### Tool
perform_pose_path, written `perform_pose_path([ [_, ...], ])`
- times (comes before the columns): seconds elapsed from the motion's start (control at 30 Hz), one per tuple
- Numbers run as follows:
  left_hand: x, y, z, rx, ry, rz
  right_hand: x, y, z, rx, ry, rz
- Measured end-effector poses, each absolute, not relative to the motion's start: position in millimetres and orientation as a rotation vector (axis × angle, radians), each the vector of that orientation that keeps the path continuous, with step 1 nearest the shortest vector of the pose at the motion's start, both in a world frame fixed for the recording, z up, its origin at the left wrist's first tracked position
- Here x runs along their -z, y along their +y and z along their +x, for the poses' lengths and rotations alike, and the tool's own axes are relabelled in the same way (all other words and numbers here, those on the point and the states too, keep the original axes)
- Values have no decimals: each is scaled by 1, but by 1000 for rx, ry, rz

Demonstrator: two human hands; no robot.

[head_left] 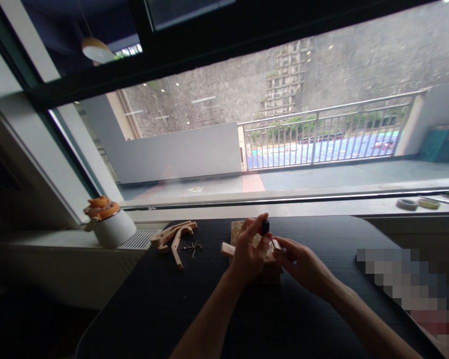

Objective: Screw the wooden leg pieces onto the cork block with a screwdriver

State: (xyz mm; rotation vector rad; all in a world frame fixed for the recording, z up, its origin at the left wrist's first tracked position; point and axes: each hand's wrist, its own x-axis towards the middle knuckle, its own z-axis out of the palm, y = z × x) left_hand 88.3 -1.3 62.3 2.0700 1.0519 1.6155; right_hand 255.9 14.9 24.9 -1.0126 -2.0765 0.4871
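My left hand (249,249) is closed over a light wooden piece (227,249), whose end sticks out on its left. Between its thumb and forefinger stands a small black upright object (265,227); its lower part is hidden, so its kind does not show. Close by on the right, the fingers of my right hand (297,259) are closed on a small wooden part (276,245). Both hands are above a straw-coloured, rough-textured block (236,229), mostly covered by them. Further left lie curved wooden pieces with holes (180,244) and several metal screws (192,248).
The black table (194,309) has rounded corners and stands against a windowsill (322,205). A white pot with an orange lid (114,227) stands at the left by a vent grille. Tape rolls (407,204) lie on the sill at right. A blurred-out patch (400,279) covers the right side.
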Motion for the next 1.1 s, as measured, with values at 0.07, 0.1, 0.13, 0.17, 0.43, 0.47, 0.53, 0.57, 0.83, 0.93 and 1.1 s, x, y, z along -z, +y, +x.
perform_pose_path([
  [0.07,-64,-3,88,-1594,1050,2062,-24,15,256,-485,-2075,-1014],
  [0.1,-65,-3,88,-1586,1049,2056,-24,15,256,-484,-2075,-1015],
  [0.13,-65,-3,88,-1580,1053,2047,-24,15,256,-483,-2075,-1016],
  [0.17,-65,-3,87,-1576,1061,2038,-24,16,256,-483,-2074,-1017],
  [0.43,-58,2,85,-1631,1061,1977,-25,16,256,-483,-2069,-1017],
  [0.47,-58,2,85,-1636,1062,1981,-25,16,256,-483,-2070,-1016],
  [0.53,-58,2,86,-1657,1067,1995,-26,15,256,-483,-2072,-1013],
  [0.57,-58,2,86,-1673,1078,2009,-26,15,256,-483,-2072,-1012],
  [0.83,-64,-3,89,-1665,1090,2099,-26,14,257,-487,-2072,-997],
  [0.93,-67,-6,90,-1623,1074,2097,-27,14,257,-493,-2074,-994],
  [1.1,-65,-4,87,-1659,1047,2129,-26,14,257,-490,-2061,-1000],
])
